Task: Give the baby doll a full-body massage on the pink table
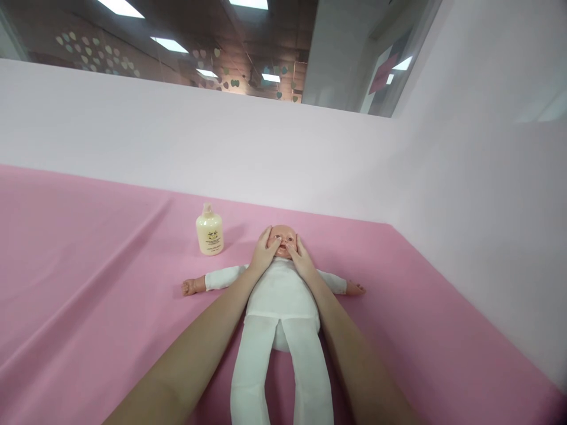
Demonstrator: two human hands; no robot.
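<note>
A baby doll (282,289) in a white top and trousers lies on its back, arms stretched out to both sides. My left hand (263,252) cups the left side of its head, thumb on the face beside the nose and mouth. On the other side my right hand (303,260) holds the head the same way, its thumb on the cheek by the mouth. Both sets of fingers run along the sides of the head and are partly hidden. Left of the head, a cream-coloured lotion bottle (209,235) stands upright, apart from my hands.
Pink cloth (110,271) with a few folds covers the surface under the doll. A white wall (199,141) rises behind it, and another wall (487,195) borders the right side. Above the back wall a window (177,65) shows ceiling lights and hanging heart shapes.
</note>
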